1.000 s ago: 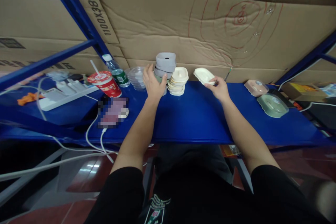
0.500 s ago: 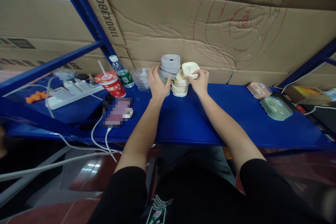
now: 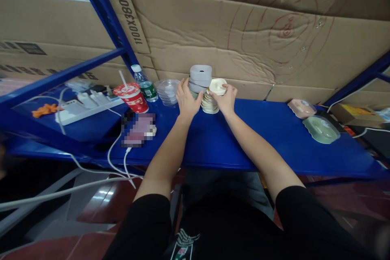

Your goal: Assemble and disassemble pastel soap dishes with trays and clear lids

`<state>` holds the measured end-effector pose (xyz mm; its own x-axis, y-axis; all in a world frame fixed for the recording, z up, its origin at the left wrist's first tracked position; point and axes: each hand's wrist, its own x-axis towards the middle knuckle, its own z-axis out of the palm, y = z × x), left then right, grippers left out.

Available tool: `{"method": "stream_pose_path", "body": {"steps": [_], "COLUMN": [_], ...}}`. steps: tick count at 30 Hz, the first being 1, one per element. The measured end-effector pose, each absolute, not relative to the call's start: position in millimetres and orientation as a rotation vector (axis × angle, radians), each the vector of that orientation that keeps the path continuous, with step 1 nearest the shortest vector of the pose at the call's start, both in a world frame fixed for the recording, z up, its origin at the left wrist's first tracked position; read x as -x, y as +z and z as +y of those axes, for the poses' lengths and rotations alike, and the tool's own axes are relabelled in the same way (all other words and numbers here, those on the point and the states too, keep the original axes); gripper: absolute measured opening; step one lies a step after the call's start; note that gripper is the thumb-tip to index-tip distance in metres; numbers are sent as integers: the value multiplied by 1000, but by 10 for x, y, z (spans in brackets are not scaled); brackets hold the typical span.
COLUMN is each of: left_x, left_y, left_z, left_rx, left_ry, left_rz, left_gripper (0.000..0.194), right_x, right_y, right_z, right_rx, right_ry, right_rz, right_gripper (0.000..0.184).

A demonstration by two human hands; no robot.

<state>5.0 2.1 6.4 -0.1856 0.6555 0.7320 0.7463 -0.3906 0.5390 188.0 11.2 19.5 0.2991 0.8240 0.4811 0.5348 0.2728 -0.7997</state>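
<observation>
In the pinching right hand point(image 3: 226, 98), a cream, rounded, plastic-looking dish point(image 3: 217, 85) seems light, stiff, best held by its rim; the left hand point(image 3: 189, 102) is spread.

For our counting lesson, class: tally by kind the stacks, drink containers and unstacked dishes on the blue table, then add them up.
Stacks: 3 (grey-topped stack, cream stack, clear stack)
Drink containers: 2 (cup, bottle)
Unstacked dishes: 2 (pink dish, green dish)
Total: 7
</observation>
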Motion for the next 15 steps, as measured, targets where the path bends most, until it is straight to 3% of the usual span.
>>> {"method": "stream_pose_path", "body": {"steps": [15], "left_x": [-55], "left_y": [30], "left_z": [47], "left_rx": [1939], "left_ry": [-1634], "left_rz": [-1669], "left_gripper": [84], "right_x": [-2008], "right_y": [69], "right_z": [215], "right_rx": [1337], "right_ry": [298], "right_rz": [-1433], "right_gripper": [90]}}
